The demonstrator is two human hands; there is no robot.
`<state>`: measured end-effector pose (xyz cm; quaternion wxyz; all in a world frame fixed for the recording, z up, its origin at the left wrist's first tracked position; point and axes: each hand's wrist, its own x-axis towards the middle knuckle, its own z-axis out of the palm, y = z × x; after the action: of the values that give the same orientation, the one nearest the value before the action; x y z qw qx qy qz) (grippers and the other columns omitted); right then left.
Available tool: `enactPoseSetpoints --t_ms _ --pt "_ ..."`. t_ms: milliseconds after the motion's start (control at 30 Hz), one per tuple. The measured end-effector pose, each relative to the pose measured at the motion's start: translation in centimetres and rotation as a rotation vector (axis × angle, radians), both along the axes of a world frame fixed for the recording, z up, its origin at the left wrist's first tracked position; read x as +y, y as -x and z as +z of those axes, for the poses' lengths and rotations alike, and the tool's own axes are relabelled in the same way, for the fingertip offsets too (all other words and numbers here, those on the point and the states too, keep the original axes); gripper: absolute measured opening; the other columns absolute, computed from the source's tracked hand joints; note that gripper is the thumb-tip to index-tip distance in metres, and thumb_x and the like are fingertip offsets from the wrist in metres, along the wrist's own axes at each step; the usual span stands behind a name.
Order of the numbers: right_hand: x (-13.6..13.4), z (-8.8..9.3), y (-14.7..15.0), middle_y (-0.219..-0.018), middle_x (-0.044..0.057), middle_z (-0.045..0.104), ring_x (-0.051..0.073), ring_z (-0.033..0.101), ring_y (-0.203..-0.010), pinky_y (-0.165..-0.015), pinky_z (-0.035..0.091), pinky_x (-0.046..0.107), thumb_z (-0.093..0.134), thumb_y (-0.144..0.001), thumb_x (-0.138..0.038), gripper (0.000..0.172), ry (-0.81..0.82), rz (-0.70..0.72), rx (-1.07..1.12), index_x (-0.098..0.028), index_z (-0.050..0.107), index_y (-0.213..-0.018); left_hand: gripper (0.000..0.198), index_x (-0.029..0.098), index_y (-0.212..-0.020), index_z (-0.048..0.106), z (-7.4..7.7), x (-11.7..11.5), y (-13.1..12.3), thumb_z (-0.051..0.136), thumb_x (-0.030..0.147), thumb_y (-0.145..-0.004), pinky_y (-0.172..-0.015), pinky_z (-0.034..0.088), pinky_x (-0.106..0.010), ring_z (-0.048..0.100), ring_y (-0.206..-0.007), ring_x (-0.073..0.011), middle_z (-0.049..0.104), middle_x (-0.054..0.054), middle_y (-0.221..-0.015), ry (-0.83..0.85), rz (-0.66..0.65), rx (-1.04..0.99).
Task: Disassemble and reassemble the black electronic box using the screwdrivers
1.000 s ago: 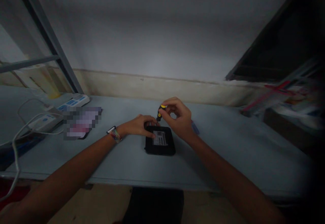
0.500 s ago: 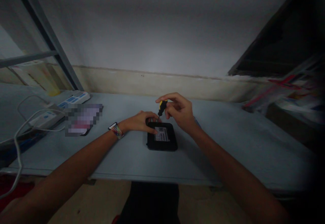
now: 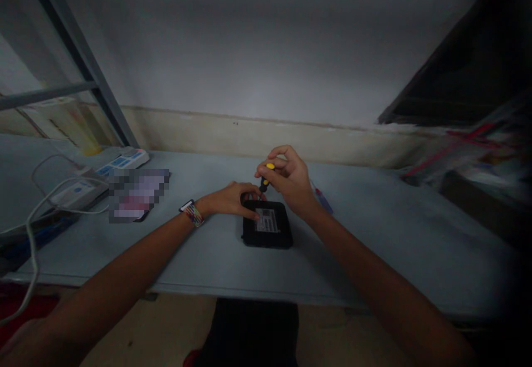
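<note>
A flat black box (image 3: 268, 238) with rounded corners and a printed white label (image 3: 267, 220) lies on the table. My left hand (image 3: 235, 199) grips its far left corner, thumb on top beside the label and fingers round the far edge. Above that far edge, my right hand (image 3: 288, 177) is closed around the handle of a short black and yellow screwdriver (image 3: 265, 182). The shaft points down at the box's far edge; where exactly the tip rests is too small to make out.
Behind my right wrist lies a blue and red slim object (image 3: 323, 200). To the left are a phone (image 3: 139, 195), a white power strip (image 3: 120, 163) with cables, and a yellowish translucent container (image 3: 85, 134). Plastic bags (image 3: 474, 156) sit at the far right, and a wall backs the table (image 3: 199, 264).
My right-hand fingers have shifted from spread around the screwdriver to closed round its handle, which stands more upright. My left hand keeps its hold on the box.
</note>
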<state>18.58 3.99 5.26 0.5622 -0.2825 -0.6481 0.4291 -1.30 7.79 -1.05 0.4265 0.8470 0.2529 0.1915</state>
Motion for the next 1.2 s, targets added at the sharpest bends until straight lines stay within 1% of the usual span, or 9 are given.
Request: enactPoseSetpoints --t_ms 133,433,567,700,800,900,1000,1100,1200 --pt "0.0 -0.1 -0.4 -0.087 0.002 0.083 0.011 0.063 -0.061 -0.054 0.046 0.023 0.089 -0.089 -0.046 0.047 0.033 -0.002 -0.047 -0.027 0.047 -0.096 0.061 0.019 -0.131 0.076 0.0 -0.1 0.0 0.094 0.052 -0.082 -0.094 0.056 -0.039 0.074 -0.102 -0.0246 0.079 -0.009 -0.115 0.038 -0.003 -0.015" --pt "-0.1 0.2 -2.0 -0.111 0.006 0.087 0.005 0.045 -0.05 -0.043 0.032 0.023 0.079 -0.093 -0.034 0.016 -0.054 0.0 -0.095 -0.022 0.078 -0.104 0.059 0.02 -0.128 0.077 0.5 -0.4 0.0 0.093 0.053 -0.083 -0.09 0.054 -0.036 0.07 -0.092 -0.0206 0.077 -0.006 -0.103 -0.012 0.013 0.007" --pt "-0.1 0.2 -2.2 -0.102 0.004 0.085 0.006 0.044 -0.047 -0.043 0.03 0.025 0.062 -0.093 -0.027 0.022 -0.023 0.009 -0.095 -0.022 0.081 -0.103 0.059 0.02 -0.128 0.077 0.7 -0.4 0.0 0.092 0.055 -0.084 -0.082 0.051 -0.033 0.066 -0.086 -0.019 0.074 -0.004 -0.099 -0.015 0.014 0.017" --pt "0.0 0.2 -1.6 -0.087 0.003 0.08 0.007 0.039 -0.046 -0.044 0.024 0.025 0.059 -0.093 -0.03 0.021 0.045 0.075 -0.024 -0.02 0.078 -0.095 0.062 0.019 -0.13 0.076 0.5 -0.3 0.0 0.092 0.055 -0.083 -0.085 0.052 -0.035 0.068 -0.088 -0.02 0.074 -0.004 -0.1 -0.018 0.014 0.019" --pt "0.1 0.3 -0.9 -0.081 0.001 0.077 0.008 0.046 -0.052 -0.046 0.029 0.023 0.074 -0.092 -0.04 0.02 0.049 0.072 -0.032 -0.02 0.074 -0.097 0.06 0.02 -0.13 0.076 0.3 -0.2 0.0 0.093 0.053 -0.083 -0.092 0.054 -0.038 0.072 -0.098 -0.023 0.077 -0.006 -0.109 -0.019 0.025 0.015" --pt "0.0 0.4 -0.4 -0.074 -0.002 0.076 0.011 0.06 -0.059 -0.053 0.043 0.022 0.092 -0.082 -0.044 0.039 0.113 0.058 -0.009 -0.023 0.063 -0.098 0.059 0.02 -0.129 0.076 0.2 -0.2 0.0 0.094 0.051 -0.082 -0.097 0.055 -0.04 0.073 -0.103 -0.0245 0.078 -0.008 -0.115 -0.018 0.017 0.011" --pt "-0.1 0.3 -0.3 -0.077 0.0 0.081 0.011 0.061 -0.057 -0.053 0.044 0.022 0.096 -0.079 -0.046 0.051 0.171 0.075 0.033 -0.025 0.052 -0.094 0.057 0.019 -0.127 0.076 0.3 -0.2 0.1 0.094 0.051 -0.083 -0.1 0.055 -0.041 0.074 -0.108 -0.0259 0.079 -0.01 -0.121 0.016 -0.006 0.005" --pt "-0.1 0.2 -0.6 -0.087 0.004 0.085 0.009 0.058 -0.056 -0.05 0.037 0.021 0.096 -0.081 -0.043 0.046 0.15 0.082 0.037 -0.024 0.055 -0.091 0.06 0.018 -0.128 0.076 0.5 -0.3 0.1 0.094 0.053 -0.083 -0.098 0.055 -0.04 0.074 -0.107 -0.0257 0.079 -0.01 -0.119 0.015 0.001 0.018" --pt "0.0 0.2 -1.3 -0.101 0.007 0.087 0.007 0.053 -0.058 -0.048 0.034 0.021 0.093 -0.084 -0.039 0.031 0.087 0.074 -0.001 -0.021 0.07 -0.094 0.06 0.019 -0.129 0.077 0.5 -0.2 0.1 0.093 0.056 -0.083 -0.092 0.055 -0.037 0.072 -0.097 -0.0224 0.079 -0.008 -0.112 -0.043 0.009 0.023"
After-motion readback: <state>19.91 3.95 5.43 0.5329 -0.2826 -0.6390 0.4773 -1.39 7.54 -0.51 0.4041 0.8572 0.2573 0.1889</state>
